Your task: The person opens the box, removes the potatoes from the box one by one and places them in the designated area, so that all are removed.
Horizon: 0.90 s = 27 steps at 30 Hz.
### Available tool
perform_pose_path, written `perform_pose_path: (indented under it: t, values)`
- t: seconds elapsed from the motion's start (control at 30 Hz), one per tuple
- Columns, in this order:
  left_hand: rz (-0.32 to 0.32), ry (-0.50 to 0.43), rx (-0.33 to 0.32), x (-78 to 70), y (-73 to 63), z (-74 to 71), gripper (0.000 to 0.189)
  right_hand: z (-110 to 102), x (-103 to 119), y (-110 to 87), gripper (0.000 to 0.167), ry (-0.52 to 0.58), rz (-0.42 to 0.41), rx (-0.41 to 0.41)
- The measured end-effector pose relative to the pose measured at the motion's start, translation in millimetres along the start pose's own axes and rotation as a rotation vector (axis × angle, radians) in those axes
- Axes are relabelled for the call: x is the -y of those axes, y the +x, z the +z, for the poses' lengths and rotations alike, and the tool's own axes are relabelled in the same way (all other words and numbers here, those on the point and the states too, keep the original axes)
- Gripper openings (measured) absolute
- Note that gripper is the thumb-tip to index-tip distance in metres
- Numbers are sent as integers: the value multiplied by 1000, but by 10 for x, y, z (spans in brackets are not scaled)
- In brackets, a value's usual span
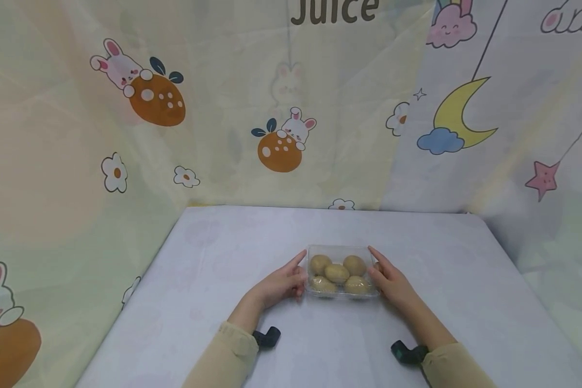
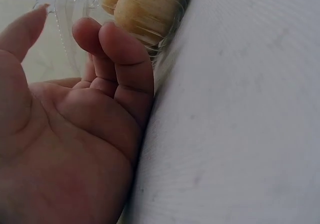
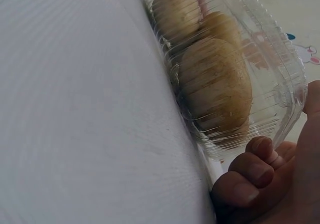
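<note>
While my left hand (image 1: 278, 284) lies just beside the left end of the clear box (image 1: 339, 251), one finger stretches toward its far corner and the others bend loosely, gripping nothing. The box sits on the white tabletop (image 1: 223, 253), holding five rounded, yellowish-brown pieces (image 1: 337, 274), one in the middle. At its right end, my right hand (image 1: 394, 283) mirrors this, a finger straight at the far corner, the rest relaxed, nothing clasped. I judge that such thin plastic wants light, equal pressure from both ends, so the box sits level and undented.
</note>
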<state>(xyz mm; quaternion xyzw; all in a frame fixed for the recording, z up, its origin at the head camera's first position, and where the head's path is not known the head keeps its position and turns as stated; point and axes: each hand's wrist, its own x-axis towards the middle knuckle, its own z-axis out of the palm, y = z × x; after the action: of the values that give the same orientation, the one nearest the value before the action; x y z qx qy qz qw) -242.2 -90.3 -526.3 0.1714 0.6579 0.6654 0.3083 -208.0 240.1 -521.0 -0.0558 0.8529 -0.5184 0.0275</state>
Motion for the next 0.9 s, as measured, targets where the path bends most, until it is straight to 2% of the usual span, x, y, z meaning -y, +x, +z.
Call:
perform_pose_path:
  t: [0.17,0.23,0.4,0.5,0.63,0.9]
  values:
    - [16,14,-3,-32,-10,13,85,-14,0,-1,61,36,-27,22]
    - [21,28,-3,-36,-13,11,86,-29,84,-26,61,48,-15,39]
    - [28,59,2,-23,-18,5,85,-66,50,-7,62,56,1,83]
    - [30,68,1,-14,-18,9,84,-97,-48,14,64,67,18,115]
    - [37,75,3,-7,-12,11,85,-162,-66,-11,66,126,10,187]
    - [41,90,-2,-8,-13,7,85,-279,-167,-66,70,361,-125,405]
